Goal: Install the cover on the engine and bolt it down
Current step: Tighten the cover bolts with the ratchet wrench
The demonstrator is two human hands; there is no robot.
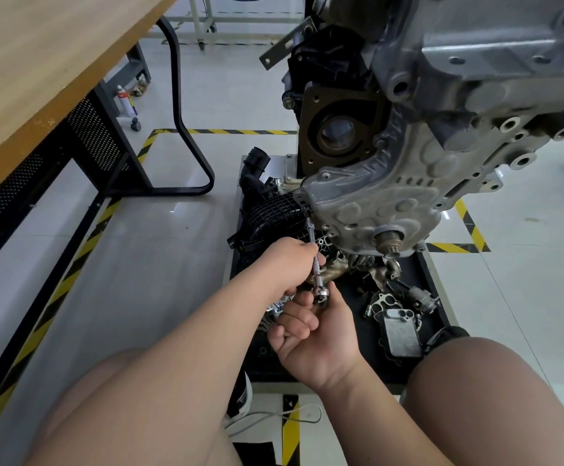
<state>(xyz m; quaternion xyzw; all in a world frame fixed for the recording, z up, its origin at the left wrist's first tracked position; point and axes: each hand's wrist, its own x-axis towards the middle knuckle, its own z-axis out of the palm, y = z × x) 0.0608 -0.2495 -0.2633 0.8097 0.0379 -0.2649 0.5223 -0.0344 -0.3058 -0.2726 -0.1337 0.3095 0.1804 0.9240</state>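
Pale workshop floor point(173, 264) with striped tape lies under the engine point(492, 79). Its cover point(368, 200) sits on the lower front, just on the far side of both hands. The left hand point(290, 260) has its fingers clamped round the long wrench point(314, 250); the right hand point(317, 331) pinches its near end. It seems better to keep the wrench straight on the cover's left edge while turning.

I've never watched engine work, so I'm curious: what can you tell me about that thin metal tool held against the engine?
The socket wrench is a slim, shiny steel-looking rod with a knurled stretch and a rounded drive head at its near end. It slants up and slightly left, its tip meeting the lower left edge of the grey cover. The left hand grips its shaft midway; the right hand pinches the drive head.
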